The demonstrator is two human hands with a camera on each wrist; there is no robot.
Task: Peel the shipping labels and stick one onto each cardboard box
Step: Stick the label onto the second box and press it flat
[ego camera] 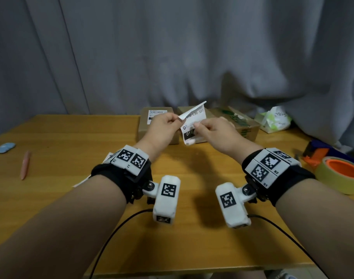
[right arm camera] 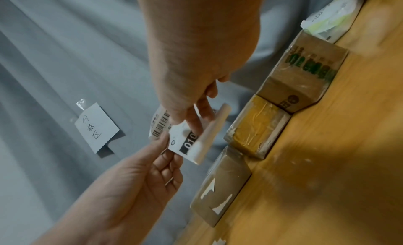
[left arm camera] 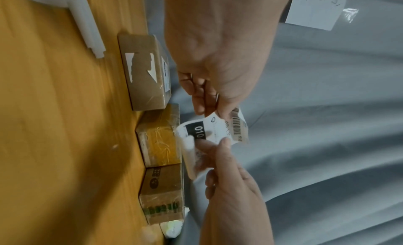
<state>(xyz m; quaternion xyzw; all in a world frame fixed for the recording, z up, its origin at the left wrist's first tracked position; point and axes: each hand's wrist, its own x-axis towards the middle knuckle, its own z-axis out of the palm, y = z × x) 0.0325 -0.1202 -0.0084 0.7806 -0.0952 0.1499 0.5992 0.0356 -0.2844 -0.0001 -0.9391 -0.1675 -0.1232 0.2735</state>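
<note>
Both hands hold one shipping label [ego camera: 194, 125] above the bench [ego camera: 71, 198]: left hand [ego camera: 164, 125] fingers pinch its 10 o'clock corner, right hand [ego camera: 216, 127] fingers clamp its 3 o'clock edge.

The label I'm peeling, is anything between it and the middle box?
Nothing visible blocks it. Both the left hand and right hand pinch the label in the air above the middle box, whose top shows only tape.
</note>
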